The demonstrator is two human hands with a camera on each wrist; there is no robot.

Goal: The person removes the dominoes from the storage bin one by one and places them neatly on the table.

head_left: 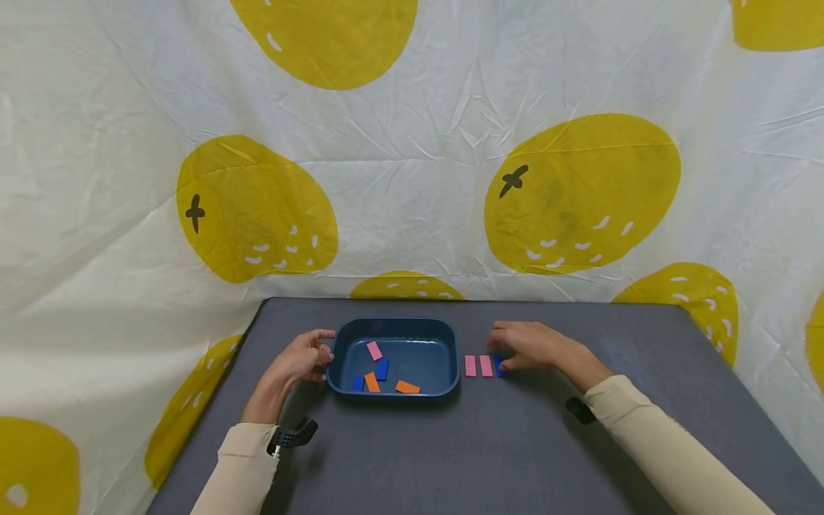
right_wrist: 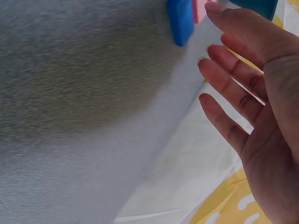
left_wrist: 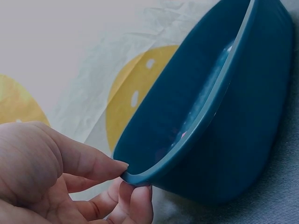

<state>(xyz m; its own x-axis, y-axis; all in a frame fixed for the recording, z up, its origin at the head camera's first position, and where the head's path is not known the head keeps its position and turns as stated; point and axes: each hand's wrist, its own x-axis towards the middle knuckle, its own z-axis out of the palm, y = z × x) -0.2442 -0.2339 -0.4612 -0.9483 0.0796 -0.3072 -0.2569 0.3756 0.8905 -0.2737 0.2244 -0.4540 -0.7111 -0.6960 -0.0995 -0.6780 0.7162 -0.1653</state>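
A dark blue rectangular tub (head_left: 428, 357) stands on the grey table. My left hand (head_left: 301, 359) pinches the rim at its left end, thumb above and fingers below, clear in the left wrist view. Inside the tub lie a pink block (head_left: 374, 350), two blue blocks (head_left: 383, 369) and two orange blocks (head_left: 408, 387). Right of the tub, two pink blocks (head_left: 478, 366) and a slightly slanted blue block (head_left: 498, 366) form a row. Over that blue block hovers my right hand (head_left: 534, 345); in the right wrist view its fingers are spread and loose, the thumb apart from the blue block (right_wrist: 180, 23).
The grey tabletop (head_left: 412, 458) reaches toward me and to the right. Behind it hangs a white cloth (head_left: 412, 207) with large yellow fruit prints. A black wrist strap (head_left: 292, 434) sits at my left cuff.
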